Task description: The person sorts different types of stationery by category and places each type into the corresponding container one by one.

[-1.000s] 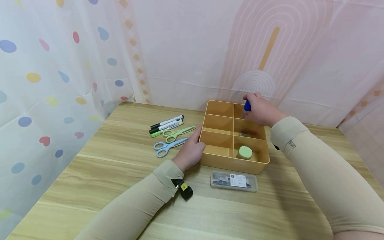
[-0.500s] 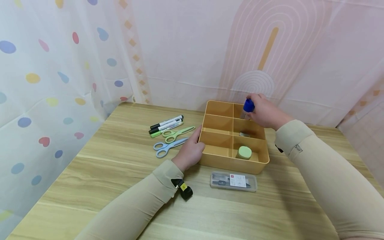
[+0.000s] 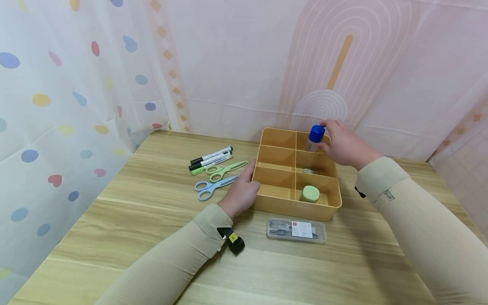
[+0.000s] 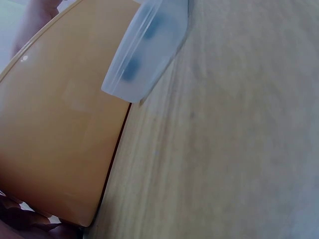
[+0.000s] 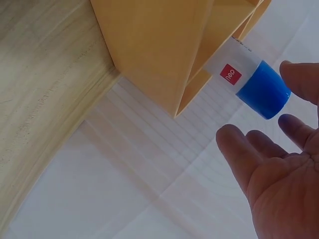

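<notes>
A glue stick (image 3: 316, 134) with a blue cap and pale labelled body stands upright in the back right compartment of an orange divided organizer box (image 3: 293, 205). My right hand (image 3: 346, 143) is beside the cap; in the right wrist view its fingers are spread and apart from the glue stick. My left hand (image 3: 240, 192) holds the box at its front left corner, the thumb by the rim and the fingers along the left wall. A light green rounded object (image 3: 310, 193) sits in the front right compartment. A small clear item (image 3: 310, 171) lies in the middle right one.
Left of the box lie several markers (image 3: 211, 161), green-handled scissors (image 3: 225, 170) and blue-handled scissors (image 3: 207, 189). A clear compass case (image 3: 296, 231) lies on the wooden table (image 3: 152, 228) in front of the box. A patterned curtain (image 3: 236, 59) hangs behind the table.
My right hand has let go of the glue stick and moved slightly right, leaving it standing in the compartment. My left hand and the box have stayed put.
</notes>
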`<action>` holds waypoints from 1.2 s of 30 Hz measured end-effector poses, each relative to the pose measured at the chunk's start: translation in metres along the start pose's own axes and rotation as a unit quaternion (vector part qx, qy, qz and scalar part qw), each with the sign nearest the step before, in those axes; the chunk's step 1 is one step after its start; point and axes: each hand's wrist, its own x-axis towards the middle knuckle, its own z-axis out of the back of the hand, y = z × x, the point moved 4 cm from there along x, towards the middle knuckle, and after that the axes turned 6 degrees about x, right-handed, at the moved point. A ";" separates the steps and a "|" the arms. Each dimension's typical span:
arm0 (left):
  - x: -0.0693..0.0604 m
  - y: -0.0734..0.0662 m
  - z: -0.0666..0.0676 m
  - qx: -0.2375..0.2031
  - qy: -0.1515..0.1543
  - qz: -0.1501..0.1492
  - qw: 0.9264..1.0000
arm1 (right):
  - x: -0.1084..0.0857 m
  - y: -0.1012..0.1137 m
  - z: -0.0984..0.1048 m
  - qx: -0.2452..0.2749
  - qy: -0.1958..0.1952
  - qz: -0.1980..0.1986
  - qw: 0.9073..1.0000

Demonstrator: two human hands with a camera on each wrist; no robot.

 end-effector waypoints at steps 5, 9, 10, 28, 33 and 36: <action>0.000 0.000 0.000 0.000 0.001 0.002 1.000 | -0.008 -0.003 0.001 0.007 0.003 -0.010 1.000; 0.000 0.000 0.000 0.003 0.000 0.005 1.000 | -0.015 -0.007 0.001 0.012 0.002 -0.015 1.000; 0.000 0.000 0.000 0.003 0.000 0.006 1.000 | -0.017 -0.008 0.001 0.015 0.002 -0.016 1.000; 0.000 0.001 0.002 0.004 0.003 0.016 1.000 | -0.043 -0.020 -0.007 0.053 -0.014 -0.030 0.998; 0.001 0.002 0.002 0.005 0.002 0.013 1.000 | -0.049 -0.021 -0.010 0.057 -0.003 -0.040 0.998; 0.001 0.002 0.002 0.004 0.003 0.012 1.000 | -0.052 -0.020 -0.013 0.064 0.001 -0.043 0.997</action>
